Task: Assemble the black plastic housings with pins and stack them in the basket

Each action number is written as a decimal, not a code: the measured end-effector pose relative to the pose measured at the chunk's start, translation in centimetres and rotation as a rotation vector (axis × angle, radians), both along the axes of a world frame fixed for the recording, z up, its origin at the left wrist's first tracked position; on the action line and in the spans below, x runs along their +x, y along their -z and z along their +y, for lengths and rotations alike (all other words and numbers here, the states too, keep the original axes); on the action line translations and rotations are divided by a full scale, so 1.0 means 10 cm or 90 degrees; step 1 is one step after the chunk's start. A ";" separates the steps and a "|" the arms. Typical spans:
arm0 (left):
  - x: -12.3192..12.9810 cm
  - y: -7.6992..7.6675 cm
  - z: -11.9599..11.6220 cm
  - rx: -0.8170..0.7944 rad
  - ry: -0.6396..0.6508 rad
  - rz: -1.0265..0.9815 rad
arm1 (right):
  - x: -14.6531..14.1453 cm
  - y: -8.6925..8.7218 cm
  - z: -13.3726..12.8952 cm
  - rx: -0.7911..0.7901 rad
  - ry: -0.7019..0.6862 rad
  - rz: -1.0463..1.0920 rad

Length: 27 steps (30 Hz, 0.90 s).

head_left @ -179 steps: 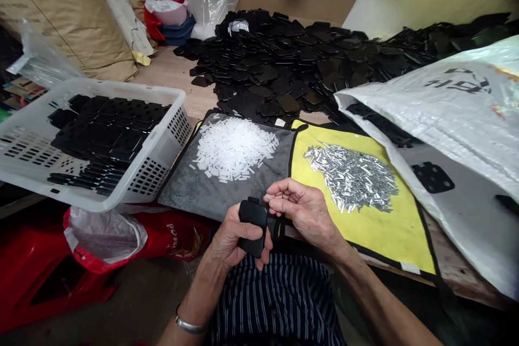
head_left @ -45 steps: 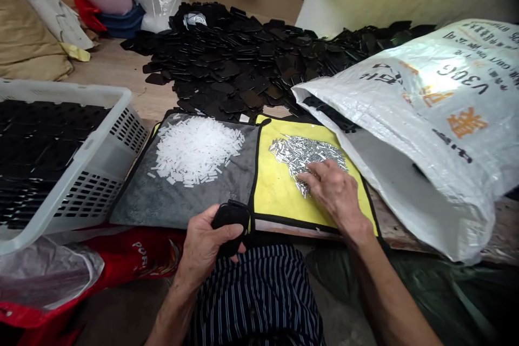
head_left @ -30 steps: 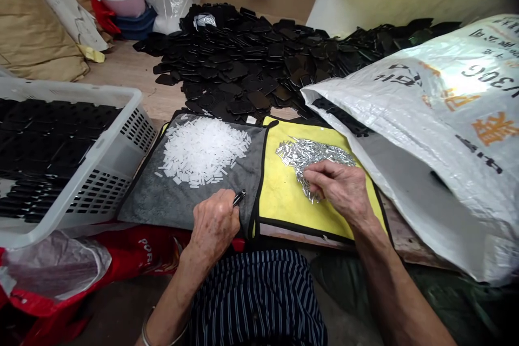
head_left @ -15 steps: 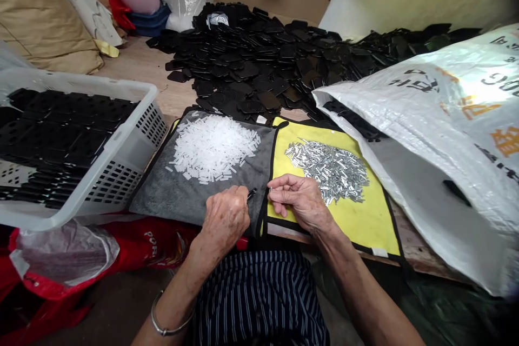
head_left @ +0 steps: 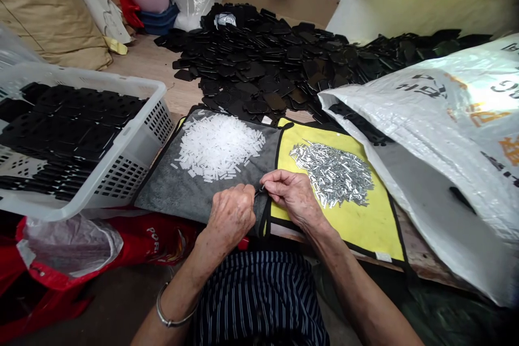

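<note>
One small black piece (head_left: pixel 258 191) sat at lower center, left hand (head_left: pixel 231 217) curled around it, right hand (head_left: pixel 290 192) pinched on its tip, grey towel (head_left: pixel 162 194) just behind

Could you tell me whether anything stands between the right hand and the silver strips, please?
Nothing visible does: the right hand sits just beside the heap of small silver metal strips, with only the black-edged yellow mat between them.

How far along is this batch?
Looks done: black plates stacked in the white plastic basket. In hand: one black plate held edge-on by the left hand, right hand pinching at it. Left: the loose heap of black plates, plus the white pieces and silver pieces.
</note>
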State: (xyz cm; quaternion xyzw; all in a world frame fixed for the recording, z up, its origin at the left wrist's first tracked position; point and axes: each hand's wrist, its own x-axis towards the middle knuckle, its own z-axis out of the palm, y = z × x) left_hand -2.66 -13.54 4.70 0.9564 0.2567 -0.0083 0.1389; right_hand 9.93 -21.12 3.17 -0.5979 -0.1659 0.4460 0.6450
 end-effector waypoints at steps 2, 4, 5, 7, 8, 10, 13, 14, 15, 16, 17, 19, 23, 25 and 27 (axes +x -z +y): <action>0.00 -0.01 0.00 0.003 -0.005 0.006 | 0.00 0.03 0.01 -0.008 -0.007 -0.043; 0.01 -0.01 0.01 0.008 -0.006 0.009 | 0.00 0.07 0.01 -0.005 -0.014 -0.096; 0.01 -0.01 0.01 0.009 -0.005 0.011 | 0.00 0.08 0.01 -0.002 -0.022 -0.131; 0.00 0.00 0.01 0.012 -0.004 0.013 | 0.01 0.09 0.00 0.010 -0.048 -0.238; 0.00 0.00 0.01 0.012 -0.003 0.012 | 0.02 0.08 -0.01 0.026 -0.066 -0.312; 0.00 0.01 0.01 0.014 -0.002 0.009 | 0.03 0.06 -0.01 0.078 -0.109 -0.486; 0.00 0.02 0.02 0.011 -0.001 0.009 | 0.06 0.05 -0.01 0.171 -0.168 -0.701; 0.00 0.02 0.02 0.008 -0.001 0.011 | 0.07 0.05 -0.01 0.190 -0.183 -0.738; 0.00 0.03 0.02 0.003 -0.001 0.015 | 0.08 0.06 -0.02 0.201 -0.192 -0.758; 0.00 0.03 0.03 0.000 0.000 0.016 | 0.09 0.07 -0.02 0.204 -0.198 -0.763; 0.00 0.02 0.03 -0.002 0.000 0.016 | 0.10 0.08 -0.02 0.202 -0.198 -0.758; 0.01 0.01 0.03 -0.005 0.003 0.015 | 0.10 0.11 -0.03 0.184 -0.191 -0.735; 0.03 -0.02 0.05 0.000 0.001 0.041 | 0.05 0.18 -0.03 0.160 -0.181 -0.716; 0.03 -0.03 0.07 0.000 0.001 0.061 | 0.01 0.22 -0.05 0.173 -0.170 -0.732; 0.03 -0.03 0.09 -0.010 -0.003 0.070 | -0.01 0.24 -0.10 0.182 -0.173 -0.736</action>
